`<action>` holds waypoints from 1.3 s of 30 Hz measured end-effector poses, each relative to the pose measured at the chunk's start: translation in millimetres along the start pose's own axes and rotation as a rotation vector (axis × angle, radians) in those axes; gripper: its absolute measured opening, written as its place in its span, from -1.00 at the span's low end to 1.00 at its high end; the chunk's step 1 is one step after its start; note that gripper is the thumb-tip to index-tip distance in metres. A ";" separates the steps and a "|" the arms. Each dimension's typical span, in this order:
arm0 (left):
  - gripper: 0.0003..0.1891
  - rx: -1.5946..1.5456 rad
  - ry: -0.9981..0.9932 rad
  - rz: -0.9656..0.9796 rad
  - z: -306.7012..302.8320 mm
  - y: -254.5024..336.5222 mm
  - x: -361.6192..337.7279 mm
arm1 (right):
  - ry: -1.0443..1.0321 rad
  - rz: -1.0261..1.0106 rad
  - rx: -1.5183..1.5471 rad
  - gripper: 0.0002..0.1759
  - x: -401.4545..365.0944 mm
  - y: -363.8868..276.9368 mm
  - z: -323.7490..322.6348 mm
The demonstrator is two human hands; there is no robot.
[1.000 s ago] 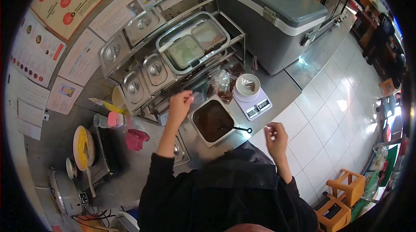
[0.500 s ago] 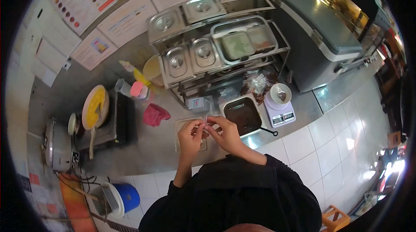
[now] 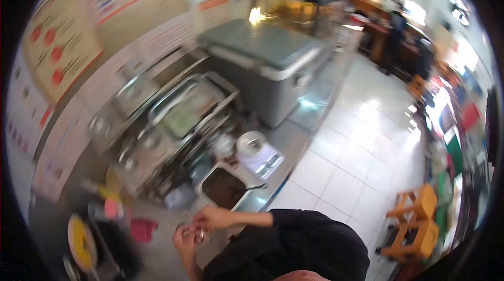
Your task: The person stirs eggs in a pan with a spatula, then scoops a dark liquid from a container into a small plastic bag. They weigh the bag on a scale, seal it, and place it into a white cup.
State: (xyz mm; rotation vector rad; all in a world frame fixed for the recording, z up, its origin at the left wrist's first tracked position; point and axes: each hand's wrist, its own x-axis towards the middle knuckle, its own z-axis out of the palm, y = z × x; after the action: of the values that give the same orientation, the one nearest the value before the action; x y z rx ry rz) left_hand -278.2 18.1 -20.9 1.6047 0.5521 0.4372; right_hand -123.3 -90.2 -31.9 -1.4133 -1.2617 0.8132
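Close together at the counter's front edge, my left hand (image 3: pixel 185 243) and my right hand (image 3: pixel 214 218) pinch what looks like a small clear plastic bag (image 3: pixel 200 235) between their fingertips. Motion blur hides its details. Just beyond my right hand stands a steel container (image 3: pixel 247 203) of dark brown sauce, a black ladle handle (image 3: pixel 257 187) sticking out over its side. Behind it a white bowl (image 3: pixel 252 142) rests on a lilac kitchen scale (image 3: pixel 263 161). A crumpled pink cloth (image 3: pixel 143 229) lies to the left of my hands.
A metal rack (image 3: pixel 197 139) with lidded steel pans stands at the back. To its right is a large grey cooler box (image 3: pixel 262 44). A pan (image 3: pixel 72 223) with yellow contents is at the lower left. Orange stools (image 3: pixel 415 228) stand on the tiled floor; a person (image 3: pixel 394 39) is far off.
My view has swung to the right, so the counter shifts left and more floor shows. Both hands remain together, still pinching the small bag.
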 end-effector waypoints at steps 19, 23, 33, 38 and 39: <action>-0.72 0.453 0.149 0.398 45.5 -19.1 42.8 | 0.350 -0.149 -0.839 -0.76 -25.9 16.0 -10.6; -0.72 0.464 0.206 0.487 66.4 -4.7 36.9 | 0.374 -0.024 -0.839 -0.80 -31.1 5.6 -16.5; -0.22 0.521 -0.194 0.603 51.7 7.2 39.2 | 0.364 0.115 -0.616 -0.80 -41.6 -7.7 -38.2; -0.13 0.595 -0.220 0.623 54.4 11.1 39.9 | 0.371 0.155 -0.610 -0.77 -45.0 -16.2 -44.9; -0.16 0.580 -0.216 0.586 57.2 20.4 37.2 | 0.375 0.168 -0.596 -0.76 -44.7 -16.2 -45.7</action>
State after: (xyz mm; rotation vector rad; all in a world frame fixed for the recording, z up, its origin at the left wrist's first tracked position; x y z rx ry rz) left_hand -213.0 -7.6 -8.3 2.3494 0.0193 0.5550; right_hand -94.6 -146.0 -11.6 -2.0574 -1.1423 0.2506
